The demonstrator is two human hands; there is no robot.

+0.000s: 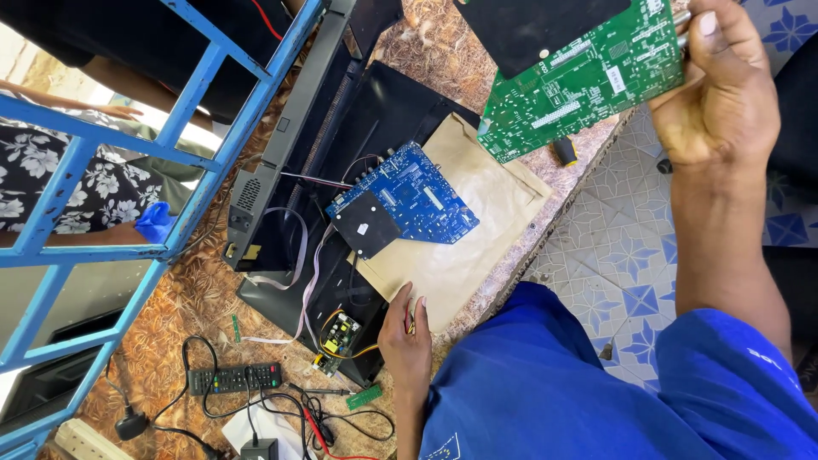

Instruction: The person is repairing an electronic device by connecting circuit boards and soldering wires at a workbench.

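Green printed circuit board point(588, 81) stayed flat and readable because my right hand point(724, 94) clamped only its edge, while my left hand point(407, 336), fingers loosely together, steadied the brown paper sheet point(477, 247).

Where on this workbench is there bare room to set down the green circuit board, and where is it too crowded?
Free: the brown paper sheet to the right of the blue circuit board, up to the bench edge. Crowded: the bench's lower left, with remote control, cables and small power board. The right hand holds the green circuit board; the left hand rests at the paper's lower edge.
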